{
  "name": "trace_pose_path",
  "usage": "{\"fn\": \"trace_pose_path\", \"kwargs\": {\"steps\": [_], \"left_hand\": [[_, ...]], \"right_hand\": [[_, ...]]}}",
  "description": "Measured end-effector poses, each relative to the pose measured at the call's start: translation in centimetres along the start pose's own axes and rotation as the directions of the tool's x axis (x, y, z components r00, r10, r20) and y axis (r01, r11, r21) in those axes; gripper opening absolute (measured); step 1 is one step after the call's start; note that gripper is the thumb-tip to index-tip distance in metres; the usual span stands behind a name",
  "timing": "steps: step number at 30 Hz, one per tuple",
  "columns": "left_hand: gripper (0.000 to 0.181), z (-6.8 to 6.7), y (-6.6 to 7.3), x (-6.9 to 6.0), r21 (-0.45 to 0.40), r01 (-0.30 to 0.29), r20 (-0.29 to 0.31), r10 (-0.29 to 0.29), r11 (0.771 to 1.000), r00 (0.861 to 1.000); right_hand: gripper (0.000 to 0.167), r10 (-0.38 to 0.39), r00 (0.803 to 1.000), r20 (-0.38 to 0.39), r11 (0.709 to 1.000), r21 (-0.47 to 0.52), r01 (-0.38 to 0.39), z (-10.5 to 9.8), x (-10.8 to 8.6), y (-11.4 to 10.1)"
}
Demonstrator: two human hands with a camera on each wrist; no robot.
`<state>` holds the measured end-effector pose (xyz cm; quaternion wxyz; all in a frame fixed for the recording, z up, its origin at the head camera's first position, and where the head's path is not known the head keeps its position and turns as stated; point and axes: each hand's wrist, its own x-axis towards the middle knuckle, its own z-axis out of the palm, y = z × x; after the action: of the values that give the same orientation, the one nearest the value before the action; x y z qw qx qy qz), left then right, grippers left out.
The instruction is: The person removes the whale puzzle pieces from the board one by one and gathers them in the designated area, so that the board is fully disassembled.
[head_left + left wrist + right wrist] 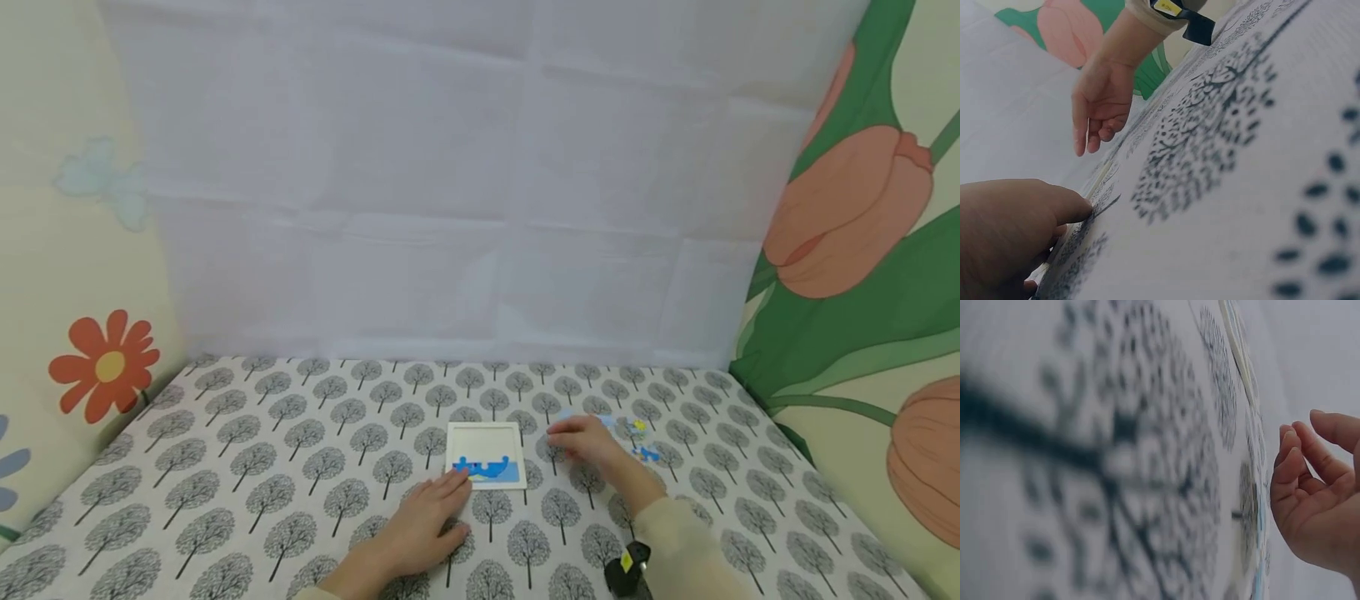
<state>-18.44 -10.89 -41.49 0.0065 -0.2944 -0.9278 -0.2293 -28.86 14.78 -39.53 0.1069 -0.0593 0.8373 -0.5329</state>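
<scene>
A white square frame (486, 425) lies on the cloth, with blue puzzle pieces (487, 470) along its lower part. My left hand (420, 525) rests with its fingertips at the frame's lower left corner, fingers fairly straight. To the right of the frame, my right hand (592, 446) hovers over the cloth, fingers loosely bent, nothing seen in them. The right wrist view shows that hand (1322, 494) with thumb and fingers apart. In the left wrist view, the left hand (1016, 231) is low and the right hand (1104, 103) hangs beyond it.
Loose pieces, light blue (603, 421), yellow (639, 425) and blue (647, 454), lie beside and behind my right hand. A tree-patterned cloth (285, 500) covers the table. A white sheet (450, 183) hangs at the back, between patterned walls.
</scene>
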Motion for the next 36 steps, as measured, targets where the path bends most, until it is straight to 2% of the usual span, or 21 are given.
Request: {"fn": "trace_pose_path", "kwargs": {"steps": [8,12,24,31,33,36], "left_hand": [[0.051,-0.3,0.1,0.1,-0.021,0.000,-0.008,0.000,1.000,1.000],[0.050,-0.2,0.1,0.2,-0.025,0.002,-0.016,-0.003,1.000,1.000],[0.044,-0.1,0.1,0.3,-0.050,0.007,-0.048,-0.009,0.999,0.999],[0.043,-0.1,0.0,0.5,-0.075,0.006,-0.056,-0.011,0.997,0.998],[0.042,-0.1,0.0,0.5,-0.080,0.010,-0.053,-0.015,0.997,0.998],[0.042,-0.1,0.0,0.4,-0.082,0.013,-0.052,-0.017,0.997,0.998]], "right_hand": [[0.024,-0.070,0.989,0.132,0.997,-0.002,0.071,1.8,-0.3,-0.8],[0.022,-0.084,0.982,0.171,0.996,-0.002,0.085,2.4,-0.6,-0.9],[0.023,-0.055,0.985,0.166,0.998,0.036,0.049,3.7,-0.9,-0.3],[0.022,0.002,0.994,0.112,0.998,-0.063,0.005,4.0,-0.7,-0.2],[0.021,-0.005,0.995,0.103,0.997,-0.076,0.012,4.1,-0.8,-0.2],[0.020,-0.062,0.993,0.103,0.994,-0.078,0.070,4.3,-1.0,-0.1]]}}
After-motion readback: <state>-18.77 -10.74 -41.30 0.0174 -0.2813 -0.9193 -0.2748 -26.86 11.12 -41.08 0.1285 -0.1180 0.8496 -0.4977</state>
